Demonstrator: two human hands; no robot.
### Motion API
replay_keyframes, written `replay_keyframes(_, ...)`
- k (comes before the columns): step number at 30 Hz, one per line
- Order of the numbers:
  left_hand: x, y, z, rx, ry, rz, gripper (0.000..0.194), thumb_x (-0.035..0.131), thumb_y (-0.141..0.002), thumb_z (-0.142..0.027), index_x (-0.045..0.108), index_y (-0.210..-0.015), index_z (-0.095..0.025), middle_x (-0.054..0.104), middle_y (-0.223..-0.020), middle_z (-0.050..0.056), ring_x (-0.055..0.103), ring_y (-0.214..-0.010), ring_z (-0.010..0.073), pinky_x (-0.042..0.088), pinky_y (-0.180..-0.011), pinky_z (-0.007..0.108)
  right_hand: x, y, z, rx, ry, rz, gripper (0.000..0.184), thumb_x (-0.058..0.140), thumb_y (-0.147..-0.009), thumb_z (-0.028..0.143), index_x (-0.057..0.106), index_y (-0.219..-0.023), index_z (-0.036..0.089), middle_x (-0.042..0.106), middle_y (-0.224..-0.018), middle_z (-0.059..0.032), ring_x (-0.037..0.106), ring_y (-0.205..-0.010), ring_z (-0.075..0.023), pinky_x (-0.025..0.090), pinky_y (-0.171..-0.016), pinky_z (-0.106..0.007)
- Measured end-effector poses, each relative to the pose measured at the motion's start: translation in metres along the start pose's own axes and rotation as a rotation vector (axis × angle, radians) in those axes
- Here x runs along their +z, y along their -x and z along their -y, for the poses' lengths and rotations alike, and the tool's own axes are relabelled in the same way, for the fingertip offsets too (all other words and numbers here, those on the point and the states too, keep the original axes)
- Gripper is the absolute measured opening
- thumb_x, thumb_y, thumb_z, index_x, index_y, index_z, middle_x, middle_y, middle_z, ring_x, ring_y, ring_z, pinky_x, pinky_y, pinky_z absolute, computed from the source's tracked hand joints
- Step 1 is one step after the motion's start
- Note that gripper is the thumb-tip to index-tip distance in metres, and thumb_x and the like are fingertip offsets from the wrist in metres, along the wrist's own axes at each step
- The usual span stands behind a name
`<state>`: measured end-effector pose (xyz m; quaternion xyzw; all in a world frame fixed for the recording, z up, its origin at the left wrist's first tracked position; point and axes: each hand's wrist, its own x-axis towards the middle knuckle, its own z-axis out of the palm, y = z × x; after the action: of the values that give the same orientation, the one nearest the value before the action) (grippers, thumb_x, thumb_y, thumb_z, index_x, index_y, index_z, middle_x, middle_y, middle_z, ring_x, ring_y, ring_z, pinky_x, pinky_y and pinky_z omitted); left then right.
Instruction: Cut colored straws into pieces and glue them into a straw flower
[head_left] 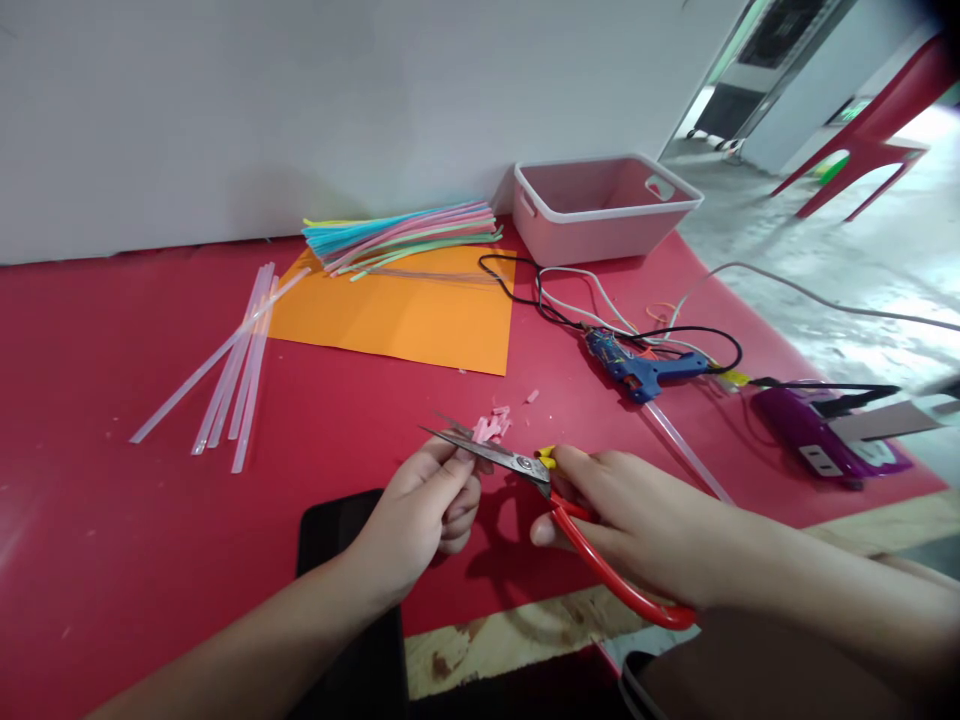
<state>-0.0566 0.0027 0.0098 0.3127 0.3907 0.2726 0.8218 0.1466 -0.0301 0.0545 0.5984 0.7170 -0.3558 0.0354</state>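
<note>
My right hand (630, 510) grips a pair of scissors (517, 462) by the red handles, the blades parted slightly and pointing left. Close to the blades, my left hand (424, 495) is closed in a pinch; what lies between its fingertips is too small and hidden to make out. Small pink cut pieces (492, 426) lie in a little heap on the red table just beyond the blades. Two yellow bits (546, 456) show beside my right fingers, and I cannot tell whether they are held or lying there.
Pipe cleaners (397, 235) lie on an orange sheet (405, 320), glue sticks (244, 370) to their left. A pink basket (607, 215) stands at the back. Right are a blue glue gun (649, 372), cables and a purple power strip (810, 430). A black phone (337, 530) lies under my left arm.
</note>
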Motion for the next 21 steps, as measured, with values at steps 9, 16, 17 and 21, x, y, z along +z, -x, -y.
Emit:
replay_keyframes(9,-0.0012,0.0,-0.0021,0.11,0.029,-0.024,0.019,0.045,-0.095,-0.038,0.048,-0.088,-0.021,0.035,-0.052,-0.009,0.019,-0.041,0.0046,0.018,-0.038,0.014,-0.0019,-0.0012,-0.0062,0.023,0.072,-0.082,0.036,0.043,-0.092,0.056,0.037,-0.083,0.022,0.057,-0.071,-0.0025,0.053,-0.06,-0.0174,0.03,-0.054,-0.026)
replay_keyframes(16,-0.001,-0.0017,-0.0004,0.053,0.008,-0.03,0.023,0.054,-0.09,-0.037,0.042,-0.08,-0.021,0.037,-0.054,-0.008,0.025,-0.042,0.0043,0.022,-0.04,0.015,-0.0005,0.0018,-0.0048,0.0,0.08,-0.079,0.044,0.038,-0.089,0.066,0.037,-0.082,0.022,0.059,-0.074,-0.0038,0.055,-0.062,-0.0191,0.031,-0.054,-0.028)
replay_keyframes(17,-0.0007,-0.0016,-0.0006,0.042,-0.009,-0.03,0.022,0.053,-0.09,-0.038,0.042,-0.081,-0.022,0.036,-0.053,-0.009,0.022,-0.041,0.004,0.019,-0.039,0.014,0.0003,0.0014,-0.0047,0.002,0.081,-0.072,0.045,0.038,-0.089,0.067,0.036,-0.082,0.022,0.058,-0.074,-0.0033,0.055,-0.062,-0.0191,0.031,-0.054,-0.028)
replay_keyframes(21,0.0008,-0.0009,-0.0019,0.037,-0.069,-0.037,0.021,0.054,-0.089,-0.038,0.043,-0.083,-0.022,0.034,-0.052,-0.01,0.018,-0.04,0.0034,0.015,-0.039,0.014,0.0025,0.0002,-0.0046,0.004,0.09,-0.055,0.046,0.038,-0.088,0.068,0.037,-0.085,0.022,0.057,-0.075,-0.0029,0.055,-0.064,-0.0195,0.03,-0.055,-0.028)
